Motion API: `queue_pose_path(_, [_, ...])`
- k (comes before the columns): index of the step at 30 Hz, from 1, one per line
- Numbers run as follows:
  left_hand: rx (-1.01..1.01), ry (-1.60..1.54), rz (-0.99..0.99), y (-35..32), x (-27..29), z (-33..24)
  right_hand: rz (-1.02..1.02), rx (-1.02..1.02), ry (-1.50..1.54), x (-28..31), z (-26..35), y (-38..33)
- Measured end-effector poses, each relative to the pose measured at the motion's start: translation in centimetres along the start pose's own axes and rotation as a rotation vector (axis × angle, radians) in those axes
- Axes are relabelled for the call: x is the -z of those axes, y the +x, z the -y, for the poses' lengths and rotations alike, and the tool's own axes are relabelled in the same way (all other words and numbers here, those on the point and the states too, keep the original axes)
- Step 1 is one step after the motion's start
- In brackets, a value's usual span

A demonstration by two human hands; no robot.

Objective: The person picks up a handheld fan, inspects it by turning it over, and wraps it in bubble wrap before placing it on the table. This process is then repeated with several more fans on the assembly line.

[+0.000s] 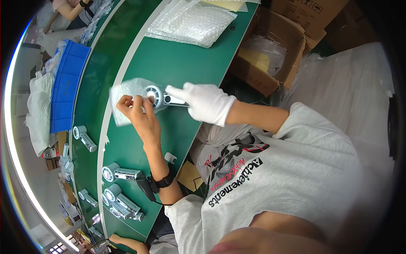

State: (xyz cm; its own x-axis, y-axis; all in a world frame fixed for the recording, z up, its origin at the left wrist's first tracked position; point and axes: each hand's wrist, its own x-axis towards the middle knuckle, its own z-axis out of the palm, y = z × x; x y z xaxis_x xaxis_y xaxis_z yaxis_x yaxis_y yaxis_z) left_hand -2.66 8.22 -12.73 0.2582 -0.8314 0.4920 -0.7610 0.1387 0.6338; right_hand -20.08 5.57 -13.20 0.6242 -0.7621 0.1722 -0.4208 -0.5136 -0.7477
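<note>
My right hand, in a white glove, is closed around the handle of a small grey-and-white handheld fan. The fan's round head points left, at the edge of a translucent bubble-wrap bag. My bare left hand has its fingers bent at that bag, pinching it beside the fan head. How far the head reaches into the bag is partly hidden by the fingers. A dark band and a black device sit on my left wrist.
Bubble-wrap bags lie stacked on the green table. Several fans lie lower left, and a single fan lies past a pale rail. A blue bin stands at left, an open cardboard box at upper right. Other people's arms show nearby.
</note>
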Motion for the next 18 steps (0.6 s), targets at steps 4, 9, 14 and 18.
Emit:
queue_pose_path(4, [-0.467, 0.409, 0.147, 0.2, -0.2, -2.3, 0.276, -0.067, 0.022, 2.0, 0.0, 4.1])
queue_pose_path(9, [-0.360, 0.438, -0.115, -0.1, 0.1, -0.8, 0.631, -0.489, 1.805, 0.6, -3.9, 8.0])
queue_pose_path(14, [-0.287, 0.399, -0.331, 0.7, -0.3, 0.2, 0.251, -0.213, 2.315, -4.1, 0.2, 12.8])
queue_pose_path(18, [-0.233, 0.321, -0.376, 0.9, 0.4, 1.2, -0.007, -0.085, 1.955, -7.1, 0.5, 22.0])
